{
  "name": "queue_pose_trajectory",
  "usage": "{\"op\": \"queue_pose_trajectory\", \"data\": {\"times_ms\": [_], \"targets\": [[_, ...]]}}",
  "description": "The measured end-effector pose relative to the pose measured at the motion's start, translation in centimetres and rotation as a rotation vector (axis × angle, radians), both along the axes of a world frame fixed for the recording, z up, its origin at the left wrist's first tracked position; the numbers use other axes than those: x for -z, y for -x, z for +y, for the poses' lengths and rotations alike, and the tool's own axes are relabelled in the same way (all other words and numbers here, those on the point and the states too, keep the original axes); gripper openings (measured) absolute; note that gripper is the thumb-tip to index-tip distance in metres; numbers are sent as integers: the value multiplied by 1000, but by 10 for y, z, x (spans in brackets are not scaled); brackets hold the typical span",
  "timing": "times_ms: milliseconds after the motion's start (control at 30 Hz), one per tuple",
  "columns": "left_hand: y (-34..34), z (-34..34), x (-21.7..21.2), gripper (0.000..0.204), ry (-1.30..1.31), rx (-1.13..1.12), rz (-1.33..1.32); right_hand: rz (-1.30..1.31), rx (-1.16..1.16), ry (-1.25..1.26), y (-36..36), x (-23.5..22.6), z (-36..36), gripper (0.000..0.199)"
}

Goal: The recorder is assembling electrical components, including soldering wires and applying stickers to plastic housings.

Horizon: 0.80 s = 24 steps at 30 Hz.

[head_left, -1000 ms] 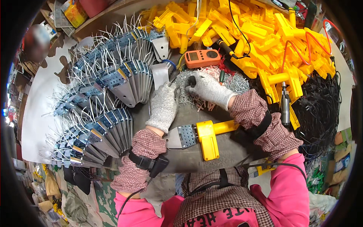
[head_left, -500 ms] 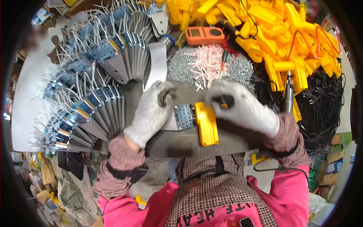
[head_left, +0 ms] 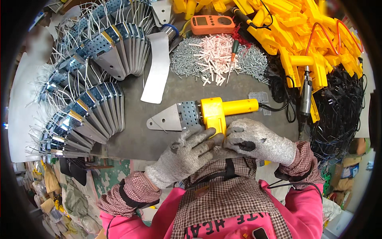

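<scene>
A yellow pipe welding iron (head_left: 214,113) lies across the bench in front of me, with a grey wedge-shaped plate, a blue perforated metal guard and a yellow handle with a black cable. My left hand (head_left: 183,155), in a grey knitted glove, rests its outstretched fingers against the near end of the yellow housing. At the housing's near right edge, my gloved right hand (head_left: 256,141) has its fingers curled and closed. Whatever they pinch is hidden. Both hands cover the near end of the housing.
Behind the iron lie silver screws (head_left: 185,59), pale pink plastic pieces (head_left: 215,51), a screwdriver (head_left: 233,57) and an orange meter (head_left: 212,24). Plate assemblies (head_left: 101,115) fan out on the left. Yellow housings (head_left: 294,36), black cables (head_left: 338,103) and a power screwdriver (head_left: 306,93) are on the right.
Both hands have come down toward me to the near end of the yellow housing. The iron's handle and wedge-shaped plate, partly covered before, now show.
</scene>
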State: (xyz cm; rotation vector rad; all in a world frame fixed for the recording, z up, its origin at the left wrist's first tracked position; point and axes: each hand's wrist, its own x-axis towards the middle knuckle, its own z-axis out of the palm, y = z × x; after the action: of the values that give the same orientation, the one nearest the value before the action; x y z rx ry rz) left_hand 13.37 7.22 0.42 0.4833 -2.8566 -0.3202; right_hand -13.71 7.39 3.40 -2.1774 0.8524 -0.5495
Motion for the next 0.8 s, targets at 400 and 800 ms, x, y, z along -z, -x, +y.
{"op": "queue_pose_trajectory", "data": {"times_ms": [400,800], "targets": [[-40,28,-7,22,-1243,-108,565,-16,-178,-132,15,-14,-21,31],[33,-178,8,29,-130,-827,187,403,287,348,-58,26,-214,19]]}}
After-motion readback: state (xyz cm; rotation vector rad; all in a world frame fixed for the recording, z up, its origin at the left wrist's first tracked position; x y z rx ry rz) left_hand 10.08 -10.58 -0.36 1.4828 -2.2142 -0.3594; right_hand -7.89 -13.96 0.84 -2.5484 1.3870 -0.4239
